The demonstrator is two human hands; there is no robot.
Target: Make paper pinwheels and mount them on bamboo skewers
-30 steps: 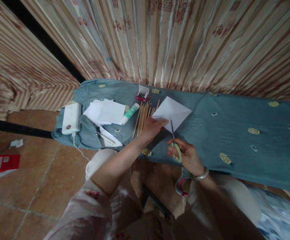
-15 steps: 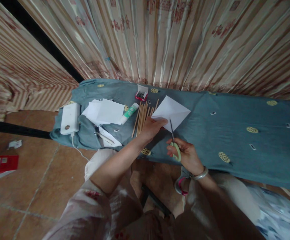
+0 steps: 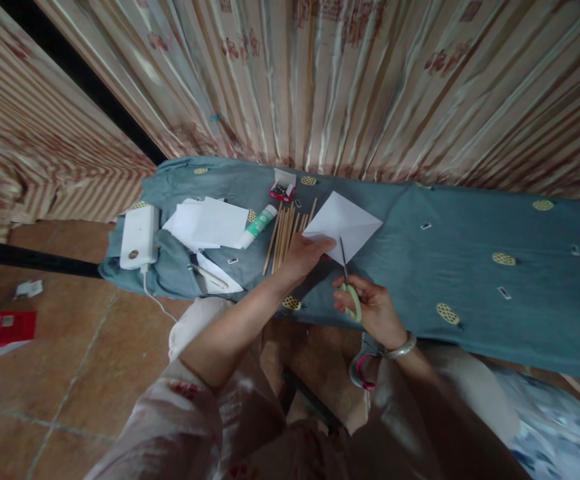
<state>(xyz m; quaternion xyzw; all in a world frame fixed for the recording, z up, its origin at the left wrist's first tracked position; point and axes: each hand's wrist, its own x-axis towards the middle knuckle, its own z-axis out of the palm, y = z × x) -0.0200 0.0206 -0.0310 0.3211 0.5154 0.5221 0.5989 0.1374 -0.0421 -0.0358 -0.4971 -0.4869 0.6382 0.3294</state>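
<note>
Head view. One white square sheet (image 3: 347,217) over the cloth-covered desk (image 3: 460,260); left hand (image 3: 310,255) pinches its near-left edge. Right hand (image 3: 370,303) grips one pair of scissors (image 3: 356,303) by the handle, blades at the sheet's near side. Left of the sheet: several wooden sticks (image 3: 283,233), overlapping, exact count unclear, left hand partly in the way; one glue stick (image 3: 259,227); at least two loose papers (image 3: 223,225); one white device (image 3: 139,233). Far-left of it: one open red box (image 3: 283,193).

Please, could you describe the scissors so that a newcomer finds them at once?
Over the blue-green cloth, the left hand holds a white paper. The right hand holds the scissors at the paper's near corner: only they have a pale green handle.
</note>
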